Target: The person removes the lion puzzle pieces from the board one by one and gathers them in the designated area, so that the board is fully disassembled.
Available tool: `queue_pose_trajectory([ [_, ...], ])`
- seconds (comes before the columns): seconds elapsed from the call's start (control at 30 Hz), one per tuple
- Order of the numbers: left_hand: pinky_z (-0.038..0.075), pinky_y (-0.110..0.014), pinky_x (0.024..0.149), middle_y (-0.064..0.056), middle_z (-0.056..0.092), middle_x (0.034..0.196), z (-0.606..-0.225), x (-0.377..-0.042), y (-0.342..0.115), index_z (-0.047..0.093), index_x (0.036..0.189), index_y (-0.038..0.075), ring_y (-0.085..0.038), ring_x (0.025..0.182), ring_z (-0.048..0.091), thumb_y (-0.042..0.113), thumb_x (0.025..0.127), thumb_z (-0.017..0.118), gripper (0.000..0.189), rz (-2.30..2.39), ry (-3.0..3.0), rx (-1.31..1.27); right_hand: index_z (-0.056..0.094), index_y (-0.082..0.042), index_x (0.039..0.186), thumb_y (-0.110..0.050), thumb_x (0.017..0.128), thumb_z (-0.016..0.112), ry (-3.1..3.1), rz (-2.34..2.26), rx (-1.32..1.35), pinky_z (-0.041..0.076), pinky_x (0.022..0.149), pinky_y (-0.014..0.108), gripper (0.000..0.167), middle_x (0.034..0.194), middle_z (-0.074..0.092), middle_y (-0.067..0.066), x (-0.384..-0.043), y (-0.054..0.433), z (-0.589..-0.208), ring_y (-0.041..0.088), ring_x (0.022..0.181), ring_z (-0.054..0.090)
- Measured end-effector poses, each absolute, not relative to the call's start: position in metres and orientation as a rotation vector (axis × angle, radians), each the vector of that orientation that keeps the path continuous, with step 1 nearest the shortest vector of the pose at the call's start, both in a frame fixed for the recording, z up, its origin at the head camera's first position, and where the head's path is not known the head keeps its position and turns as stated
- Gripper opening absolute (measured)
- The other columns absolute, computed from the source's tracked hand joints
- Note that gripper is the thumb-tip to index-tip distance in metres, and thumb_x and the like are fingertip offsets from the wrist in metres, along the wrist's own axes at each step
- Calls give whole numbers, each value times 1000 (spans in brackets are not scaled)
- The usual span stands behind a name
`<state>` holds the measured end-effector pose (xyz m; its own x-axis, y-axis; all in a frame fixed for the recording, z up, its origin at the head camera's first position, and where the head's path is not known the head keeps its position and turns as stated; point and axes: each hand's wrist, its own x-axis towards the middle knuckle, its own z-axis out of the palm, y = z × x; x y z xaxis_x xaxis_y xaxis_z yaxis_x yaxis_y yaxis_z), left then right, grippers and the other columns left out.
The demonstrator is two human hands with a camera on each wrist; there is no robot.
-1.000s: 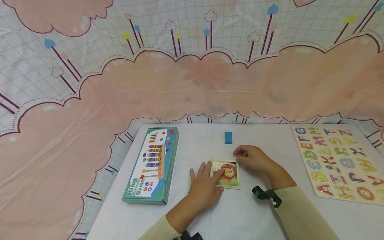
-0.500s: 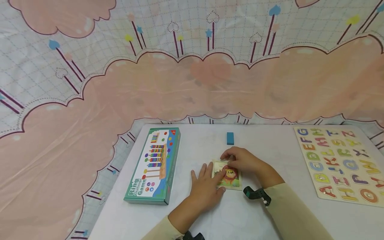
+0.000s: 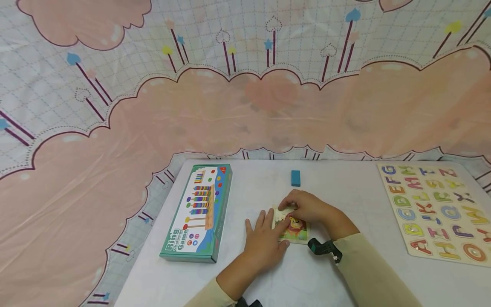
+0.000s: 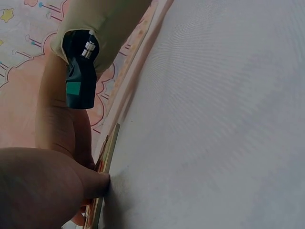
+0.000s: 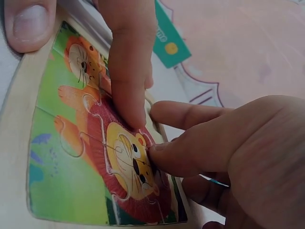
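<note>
A small square lion jigsaw puzzle in a wooden frame (image 3: 301,233) lies flat on the table. My left hand (image 3: 261,246) is spread over its left side, index fingertip on the picture and thumb at the near edge. From the right, my right hand (image 3: 313,212) reaches over the top of the puzzle. In the right wrist view, its thumb (image 5: 181,150) touches the lion's face beside my left index finger (image 5: 127,71), while its index finger lies at the far edge. The puzzle pieces (image 5: 71,143) sit together inside the frame. In the left wrist view, the frame's edge (image 4: 108,160) shows beside my left thumb.
A blue block (image 3: 296,178) lies beyond the puzzle. To the left is a Ring Challenge Game box (image 3: 199,213), and at the right a wooden alphabet board (image 3: 439,207). Behind the white table (image 3: 253,177) hangs a patterned cloth (image 3: 230,111).
My right hand has moved left from beside the puzzle onto its upper part, now covering some of the picture. My left hand has stayed in place; the view has shifted slightly.
</note>
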<state>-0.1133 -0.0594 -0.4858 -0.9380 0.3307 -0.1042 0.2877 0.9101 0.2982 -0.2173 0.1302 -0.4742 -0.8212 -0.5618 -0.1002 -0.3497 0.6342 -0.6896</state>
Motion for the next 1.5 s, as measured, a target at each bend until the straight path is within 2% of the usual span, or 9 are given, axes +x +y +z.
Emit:
queue_pose_trajectory([
  [0.3, 14, -82, 116, -18, 31, 173, -485, -113, -59, 51, 161, 34, -43, 161, 23, 42, 103, 68, 60, 439, 2918, 475, 82, -17, 105, 3, 93, 76, 2528, -975, -686, 49, 109, 54, 24, 118, 69, 3, -217, 130, -474, 27, 119, 61],
  [0.77, 15, -82, 116, -17, 31, 173, -487, -113, -59, 50, 161, 36, -42, 161, 23, 44, 103, 68, 61, 420, 2926, 470, 79, -19, 103, -1, 94, 78, 2543, -931, -737, 50, 107, 53, 20, 119, 69, 1, -216, 131, -475, 25, 116, 61],
  [1.23, 15, -81, 117, -16, 31, 173, -488, -113, -60, 49, 161, 38, -41, 161, 22, 45, 103, 67, 61, 405, 2928, 466, 79, -20, 109, 6, 93, 72, 2489, -960, -732, 45, 113, 58, 32, 124, 68, 2, -220, 135, -478, 29, 125, 59],
  [1.5, 14, -82, 117, -16, 30, 173, -488, -113, -59, 49, 162, 38, -41, 161, 21, 45, 103, 68, 62, 426, 2923, 457, 78, -24, 106, 4, 94, 75, 2485, -974, -704, 47, 112, 58, 30, 126, 69, 2, -219, 135, -477, 29, 124, 59],
])
